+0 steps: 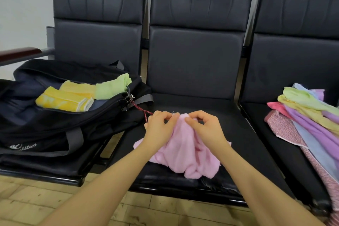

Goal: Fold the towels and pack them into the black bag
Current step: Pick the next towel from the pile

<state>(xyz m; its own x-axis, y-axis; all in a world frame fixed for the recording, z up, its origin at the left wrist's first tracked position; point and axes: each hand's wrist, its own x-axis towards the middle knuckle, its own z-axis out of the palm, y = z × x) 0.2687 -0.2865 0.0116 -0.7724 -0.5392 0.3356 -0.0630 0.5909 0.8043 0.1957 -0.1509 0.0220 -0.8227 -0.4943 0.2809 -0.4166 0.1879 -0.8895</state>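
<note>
Both hands pinch the far edge of the pink towel (185,150), left hand (160,127) beside right hand (205,126); the towel bunches on the middle seat (236,128), its near folds hidden; the open black bag (55,126) holds yellow towels (64,100) and a green towel (111,88); a towel pile (310,115) is cut off at right.

Three black seats (194,64) are being used; the black bag (55,124), pink towel (189,152) and towel pile (308,115) are being carried.

A waiting area, by the look of it. Three joined black padded seats (196,57) line a plain wall (22,5). The floor (36,205) is tiled.
</note>
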